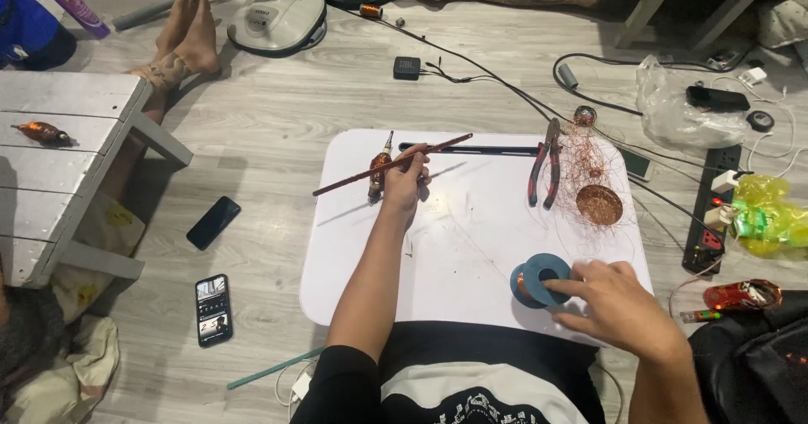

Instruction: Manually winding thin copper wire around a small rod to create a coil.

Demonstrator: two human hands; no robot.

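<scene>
Left hand [406,180] sits near the counter's [454,247] far-left part, its grip closed on a copper-wound motor armature [378,171], glossy and cylindrical with a steel shaft, and on a long thin reddish-brown rod [353,176] slanting toward the far edge. Right hand [619,306], at the near-right corner, pinches a blue plastic spool [539,279], round and hollow, a little copper wire showing at its core. Along the right edge lies a loose tangle of fine copper wire [593,188], springy and bright, with red-handled pliers [544,163] just beside it. The counter is smooth, white, round-cornered.
</scene>
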